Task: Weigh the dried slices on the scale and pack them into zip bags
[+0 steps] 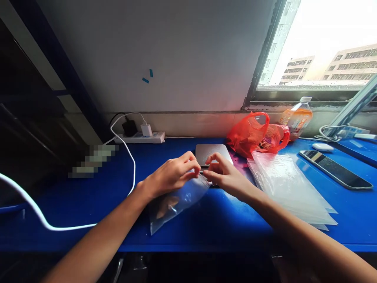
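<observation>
The left hand (176, 171) reached in above a clear bag (184, 202), its fingers curled inward over the bag's upper end; whether they pinched the film could not be told, as the fingertips were partly hidden; the right hand (224, 175) stood just beside it, its thumb and forefinger hooked and spread with a gap between them, the thumb near the bag's upper corner; the bag slanted over the blue counter (232, 232), its lower end toward the front edge, with a tan-brown item (167, 206) inside, blurred by the film; just beyond the 2 hands sat a flat device (213, 153) with a silver top, partly covered by the fingers; to the right lay a fanned stack of clear bags (290, 192), and behind it a red plastic bag (249, 135) with its handles up, beside a bottle (299, 120) of orange drink with a white cap; farther right were a dark-screened phone (335, 169) and a small white case (323, 147); at the back left, a white power strip (157, 137) carried 2 adapters, 1 black (129, 127) and 1 white (146, 129); a white cable (131, 153) curved down toward the left forearm; 2 small blue strips (151, 73) clung to the wall (191, 47).
</observation>
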{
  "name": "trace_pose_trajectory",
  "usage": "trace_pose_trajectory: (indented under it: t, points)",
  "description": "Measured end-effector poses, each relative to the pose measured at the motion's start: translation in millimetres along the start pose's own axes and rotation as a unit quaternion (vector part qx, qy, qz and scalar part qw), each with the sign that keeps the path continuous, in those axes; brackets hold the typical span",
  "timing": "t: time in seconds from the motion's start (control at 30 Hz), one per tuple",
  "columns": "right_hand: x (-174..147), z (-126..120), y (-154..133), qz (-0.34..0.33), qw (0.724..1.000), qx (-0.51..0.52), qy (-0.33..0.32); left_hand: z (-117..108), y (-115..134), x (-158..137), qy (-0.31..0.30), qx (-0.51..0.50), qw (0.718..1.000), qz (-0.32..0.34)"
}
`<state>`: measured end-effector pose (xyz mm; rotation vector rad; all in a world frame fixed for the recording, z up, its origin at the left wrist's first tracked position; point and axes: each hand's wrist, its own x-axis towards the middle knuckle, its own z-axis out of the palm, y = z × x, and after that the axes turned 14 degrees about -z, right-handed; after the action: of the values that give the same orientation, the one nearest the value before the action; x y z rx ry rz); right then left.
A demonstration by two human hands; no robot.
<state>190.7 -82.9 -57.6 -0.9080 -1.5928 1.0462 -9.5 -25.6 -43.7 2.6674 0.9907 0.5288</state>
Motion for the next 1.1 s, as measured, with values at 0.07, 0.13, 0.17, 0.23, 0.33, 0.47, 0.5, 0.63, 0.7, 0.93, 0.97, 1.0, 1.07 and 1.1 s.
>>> trace_pose_trajectory:
  t: [0.07,0.13,0.17,0.23,0.33,0.47,0.5,0.63,0.7,0.93,0.97,1.0,1.07,1.1]
  points:
    - [0,-1,0,0.028,0.996,0.079,-0.023,7,8,0,0.012,-0.01,0.999,0.041]
    - [-1,-3,-3,0.031,0.991,0.124,-0.031,12,13,1,0.023,-0.029,0.997,0.063]
    - [-1,-4,-5,0.031,0.99,0.131,-0.032,14,14,1,0.035,-0.038,0.996,0.069]
    - [-1,-7,-9,0.043,0.99,0.129,-0.043,16,16,1,0.071,-0.046,0.994,0.075]
    - [0,-9,-13,0.063,0.987,0.137,-0.057,14,18,0,0.112,-0.039,0.99,0.073]
    - [1,-10,-14,0.056,0.987,0.146,-0.037,12,21,0,0.136,-0.018,0.987,0.079]
    - [1,-9,-13,0.052,0.988,0.142,-0.039,12,21,0,0.136,-0.014,0.987,0.083]
    - [2,-6,-9,0.042,0.989,0.124,-0.063,12,23,-2,0.127,-0.008,0.987,0.096]
    - [3,-6,-5,0.027,0.991,0.11,-0.073,11,25,-3,0.121,-0.006,0.988,0.101]
    - [7,-13,2,-0.061,0.972,-0.219,-0.062,9,28,-3,0.065,-0.014,0.991,0.116]
    - [5,-14,1,-0.066,0.97,-0.224,-0.07,9,26,-2,0.057,-0.019,0.991,0.116]
    - [4,-14,-2,-0.074,0.971,-0.212,-0.079,9,24,-2,0.048,-0.024,0.992,0.112]
    - [0,-14,-7,-0.091,0.974,-0.184,-0.097,8,19,-2,0.038,-0.029,0.995,0.082]
    - [-2,-13,-9,-0.096,0.973,-0.178,-0.108,7,16,-2,0.042,-0.027,0.997,0.06]
